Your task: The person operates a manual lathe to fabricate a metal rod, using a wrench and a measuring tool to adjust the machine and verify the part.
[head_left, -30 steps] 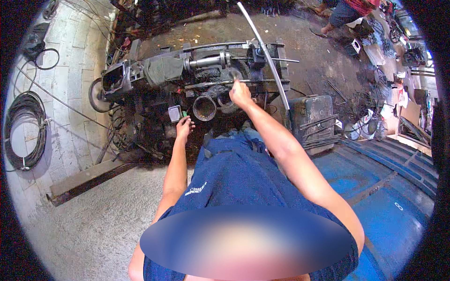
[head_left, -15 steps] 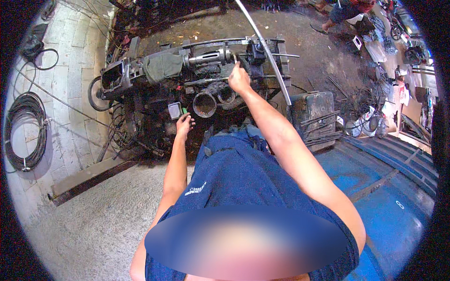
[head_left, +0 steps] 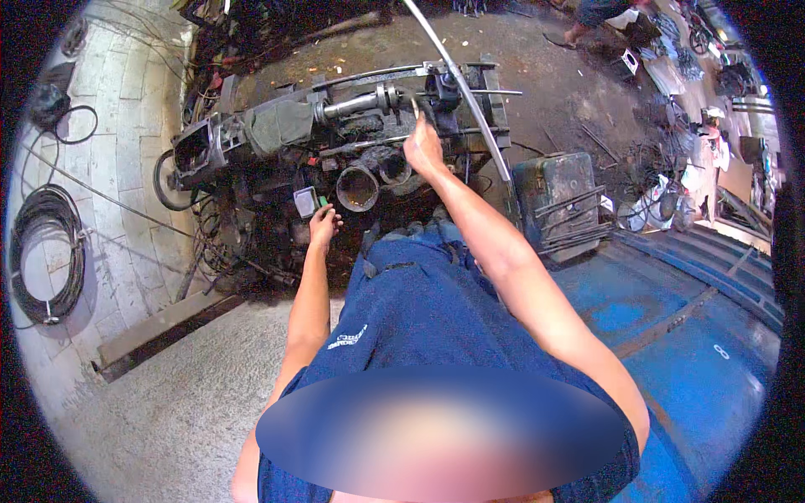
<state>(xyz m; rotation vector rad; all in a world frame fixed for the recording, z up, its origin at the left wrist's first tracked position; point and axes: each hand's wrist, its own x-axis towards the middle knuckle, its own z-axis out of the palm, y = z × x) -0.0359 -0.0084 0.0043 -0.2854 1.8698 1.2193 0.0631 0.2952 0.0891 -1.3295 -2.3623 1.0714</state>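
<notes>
My left hand [head_left: 325, 225] is at the near side of a dark, greasy machine, its fingers curled against a small green piece [head_left: 323, 201]. Beside that piece is a square grey box-like thing [head_left: 304, 202] with a pale rim; whether the two are joined I cannot tell. My right hand [head_left: 424, 151] reaches farther out, closed around a thin light-coloured stick-like tool [head_left: 416, 106]. The tool's tip is by the end of a shiny metal cylinder [head_left: 356, 105] mounted along the machine. A dull grey-green cloth-like cover [head_left: 281, 126] lies left of the cylinder.
A round open pipe mouth [head_left: 358, 188] sits between my arms. A long pale rod [head_left: 457, 80] slants over the machine's right side. Right of it stands a dark green metal box [head_left: 555, 197] with thin rods. A coiled black cable [head_left: 46, 251] is at far left. Another person's leg [head_left: 579, 33] shows far right.
The slot seen on the metal cylinder is out of sight now, so the cylinder looks turned. The whole view has shifted slightly. Both hands stay at about the same places on the machine.
</notes>
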